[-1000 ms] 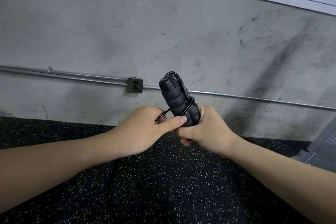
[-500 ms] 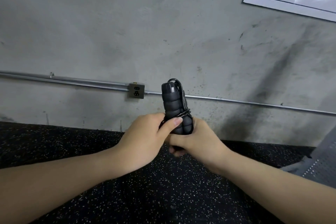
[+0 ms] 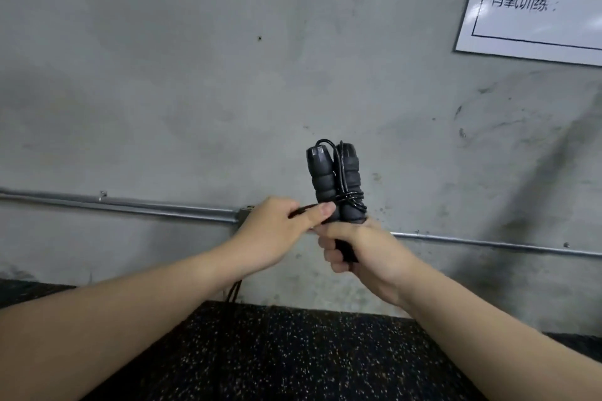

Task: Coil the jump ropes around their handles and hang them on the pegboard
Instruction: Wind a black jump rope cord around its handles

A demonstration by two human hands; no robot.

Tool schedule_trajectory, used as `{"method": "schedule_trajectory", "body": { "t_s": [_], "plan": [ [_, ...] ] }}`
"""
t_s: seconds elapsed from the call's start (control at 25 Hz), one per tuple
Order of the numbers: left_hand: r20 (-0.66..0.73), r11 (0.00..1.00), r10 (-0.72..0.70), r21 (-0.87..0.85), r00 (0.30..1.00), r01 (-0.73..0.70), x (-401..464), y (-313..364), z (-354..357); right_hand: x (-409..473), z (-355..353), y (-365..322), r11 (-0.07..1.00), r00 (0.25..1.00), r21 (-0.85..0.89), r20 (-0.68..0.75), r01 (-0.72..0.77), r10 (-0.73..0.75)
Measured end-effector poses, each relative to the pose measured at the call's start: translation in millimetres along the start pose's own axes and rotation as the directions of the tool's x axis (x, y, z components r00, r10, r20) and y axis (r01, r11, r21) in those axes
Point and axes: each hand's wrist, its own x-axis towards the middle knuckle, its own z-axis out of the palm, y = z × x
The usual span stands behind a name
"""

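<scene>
Two black foam jump rope handles (image 3: 334, 181) stand upright side by side in front of the concrete wall. My right hand (image 3: 355, 246) grips their lower ends. Thin black rope (image 3: 353, 198) runs a few turns around the middle of the handles and loops over their tops. My left hand (image 3: 277, 228) pinches the rope just left of the handles, thumb against the wrap. Loose rope (image 3: 233, 293) hangs down below my left wrist. No pegboard is in view.
A metal conduit (image 3: 130, 205) runs along the grey wall, with a small outlet box (image 3: 244, 213) partly behind my left hand. A white sign (image 3: 537, 3) hangs at the upper right. Black speckled rubber floor (image 3: 293, 355) lies below.
The view tilted upward, so the wall fills more of the frame. The handles turned to show both side by side, and my left hand pulled the rope leftward around them.
</scene>
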Motion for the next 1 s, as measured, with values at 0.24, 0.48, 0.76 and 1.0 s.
{"method": "schedule_trajectory", "body": {
  "t_s": [0.24,0.48,0.76,1.0],
  "plan": [
    [-0.128,0.995,0.054,-0.079,0.99,-0.064,69.9,-8.9,70.1,61.1,-67.7,32.6,0.999,0.982,-0.007,-0.184,0.047,-0.048],
    [0.188,0.92,-0.099,-0.358,0.977,0.162,47.8,-17.9,105.8,49.1,-96.2,81.3,0.99,0.96,-0.14,-0.273,0.017,-0.055],
    [-0.098,0.999,-0.038,0.035,0.994,0.042,-54.3,53.6,70.2,-35.9,-17.9,56.3,0.931,0.841,-0.326,-0.445,0.168,-0.307],
    [0.138,0.997,0.08,0.007,0.987,-0.082,-122.7,103.8,0.8,-136.5,17.6,11.8,0.849,0.948,-0.517,-0.206,0.105,-0.243]
  ]
}}
